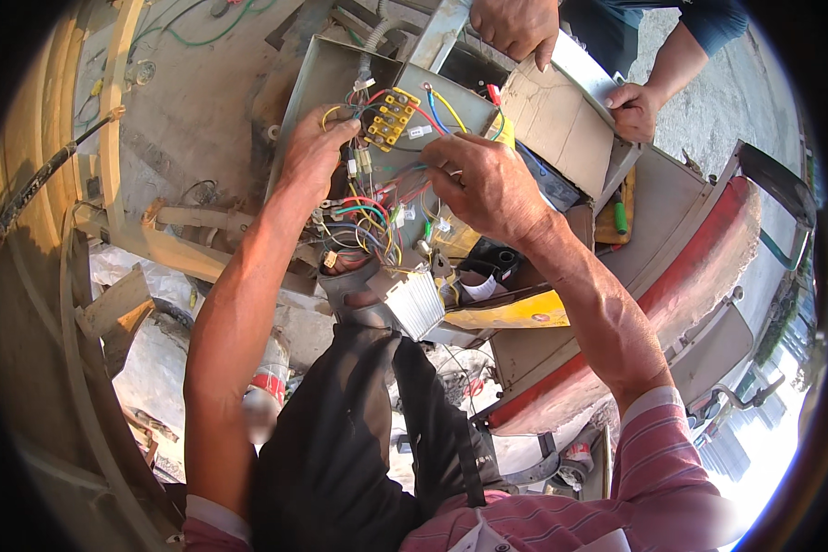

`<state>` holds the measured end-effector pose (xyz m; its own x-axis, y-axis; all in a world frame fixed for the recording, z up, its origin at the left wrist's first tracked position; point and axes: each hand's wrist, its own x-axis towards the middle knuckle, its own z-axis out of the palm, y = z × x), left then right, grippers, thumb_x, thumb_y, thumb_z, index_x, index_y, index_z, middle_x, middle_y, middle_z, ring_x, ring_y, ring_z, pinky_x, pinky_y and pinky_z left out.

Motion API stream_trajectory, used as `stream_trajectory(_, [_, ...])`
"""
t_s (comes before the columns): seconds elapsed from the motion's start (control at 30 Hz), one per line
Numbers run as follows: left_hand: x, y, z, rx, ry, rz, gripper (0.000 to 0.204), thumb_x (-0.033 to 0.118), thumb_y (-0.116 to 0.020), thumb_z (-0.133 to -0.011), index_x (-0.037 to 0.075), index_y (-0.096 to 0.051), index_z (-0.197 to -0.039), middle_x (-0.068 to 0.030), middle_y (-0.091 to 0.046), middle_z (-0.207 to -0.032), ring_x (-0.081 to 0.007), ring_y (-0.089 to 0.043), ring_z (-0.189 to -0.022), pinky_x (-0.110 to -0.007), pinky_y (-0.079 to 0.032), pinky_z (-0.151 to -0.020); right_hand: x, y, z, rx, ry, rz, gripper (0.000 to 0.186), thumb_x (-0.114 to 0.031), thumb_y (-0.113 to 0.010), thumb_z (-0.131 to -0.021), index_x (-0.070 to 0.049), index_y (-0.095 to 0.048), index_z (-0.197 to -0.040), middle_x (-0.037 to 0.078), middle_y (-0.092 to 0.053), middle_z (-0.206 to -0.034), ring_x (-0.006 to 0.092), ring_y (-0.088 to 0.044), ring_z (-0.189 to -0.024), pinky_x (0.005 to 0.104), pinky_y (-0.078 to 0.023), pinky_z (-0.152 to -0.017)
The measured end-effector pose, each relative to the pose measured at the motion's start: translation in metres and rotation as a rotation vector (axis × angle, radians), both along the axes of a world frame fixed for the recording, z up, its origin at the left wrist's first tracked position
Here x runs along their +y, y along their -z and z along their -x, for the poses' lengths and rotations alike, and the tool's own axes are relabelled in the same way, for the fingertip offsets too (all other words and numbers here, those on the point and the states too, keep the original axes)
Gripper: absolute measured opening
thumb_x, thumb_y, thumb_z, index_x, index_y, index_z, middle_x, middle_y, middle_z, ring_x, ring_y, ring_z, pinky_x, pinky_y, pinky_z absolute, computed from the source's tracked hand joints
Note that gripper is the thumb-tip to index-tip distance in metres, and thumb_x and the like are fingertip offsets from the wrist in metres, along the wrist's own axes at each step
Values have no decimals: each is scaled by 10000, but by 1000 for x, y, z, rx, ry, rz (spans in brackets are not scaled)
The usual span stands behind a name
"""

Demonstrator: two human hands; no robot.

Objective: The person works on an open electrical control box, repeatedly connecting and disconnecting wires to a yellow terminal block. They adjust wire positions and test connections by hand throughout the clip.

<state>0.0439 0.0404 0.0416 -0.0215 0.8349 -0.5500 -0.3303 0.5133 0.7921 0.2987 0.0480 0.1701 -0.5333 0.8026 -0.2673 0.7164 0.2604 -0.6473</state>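
Left of the yellow terminal block (391,120), the left hand (315,152) is apparently pinching a thin wire (326,114); right of the block, the right hand (499,189) is curling, its hold impossible to tell; tugging could be loosening connectors (365,162) in the wire tangle (368,211) below

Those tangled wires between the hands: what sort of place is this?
Probably a vehicle repair or assembly area: exposed multicoloured wires, a yellow screw-terminal block and what looks like a scuffed red body panel suggest it.
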Motion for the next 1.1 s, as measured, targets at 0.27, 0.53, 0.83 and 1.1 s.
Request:
stream_trajectory(0.27, [-1, -2, 0, 4, 7, -14, 260, 120, -709, -1016, 20, -676, -1254, -35, -718, -1070, -126, -639, -950, -307, -505, -867, 9, 32, 10, -287, -226, -301, 190, -136, -729, -880, -90, -735, -1064, 119, -714, -1037, 344, -729, -1047, 496, -599, -860])
stream_trajectory(0.53, [1, -1, 3, 43, 40, -11, 243, 102, -707, -1021, 15, -662, -1243, -57, -720, -1088, -155, -662, -1000, -331, -528, -918, 24, 23, -6, -155, -360, -214, 196, -157, -763, -880, -89, -679, -1043, 109, -691, -1017, 344, -712, -1018, 489, -593, -842])
stream_trajectory(0.83, [0, -2, 2, -11, 29, -28, 227, 95, -708, -1023, 25, -664, -1235, -49, -706, -1104, -150, -652, -1025, -331, -521, -949, 45, 16, -19, 14, -424, 122, 241, -214, -853, -888, -64, -691, -986, 93, -691, -948, 322, -722, -931, 454, -578, -810])
stream_trajectory(1.1, [0, -7, 2, -51, 23, 15, 232, 98, -704, -1033, 11, -663, -1244, -56, -703, -1108, -159, -661, -1018, -336, -545, -944, 44, 17, -19, 149, -403, 76, 359, -82, -731, -963, -134, -757, -1318, 150, -735, -1122, 366, -724, -1080, 475, -584, -937])
